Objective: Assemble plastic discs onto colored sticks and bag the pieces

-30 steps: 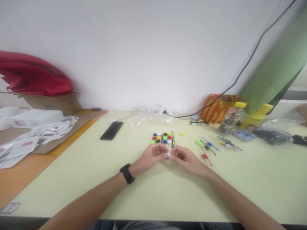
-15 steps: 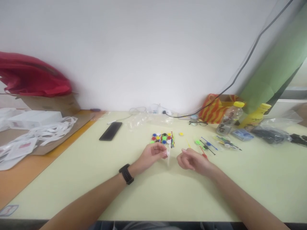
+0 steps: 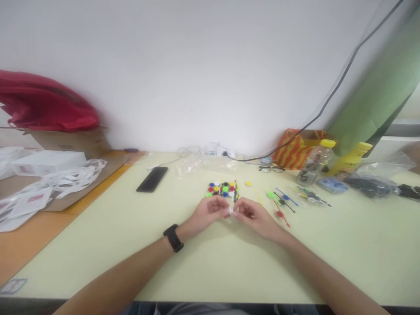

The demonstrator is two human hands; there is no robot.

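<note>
My left hand (image 3: 210, 212) and my right hand (image 3: 252, 215) meet fingertip to fingertip over the pale yellow table (image 3: 210, 262), both pinching a small white piece (image 3: 231, 211). The piece is too small to name. Just beyond the hands lies a cluster of coloured round caps (image 3: 222, 189) in red, blue, yellow, green, black and white. To the right of my right hand lie several thin coloured sticks with round heads (image 3: 282, 201). A black watch (image 3: 173, 237) is on my left wrist.
A black phone (image 3: 152, 179) lies at the back left. White lanyards and packets (image 3: 49, 183) cover cardboard at the left. Glasses (image 3: 271, 168), a striped bag (image 3: 295, 151), two yellow-capped bottles (image 3: 316, 164), plastic bags and a black cable stand at the back right.
Half a second ago my right hand was drawn away to the right while my left held the white piece; now my right hand has come back and pinches it too.
</note>
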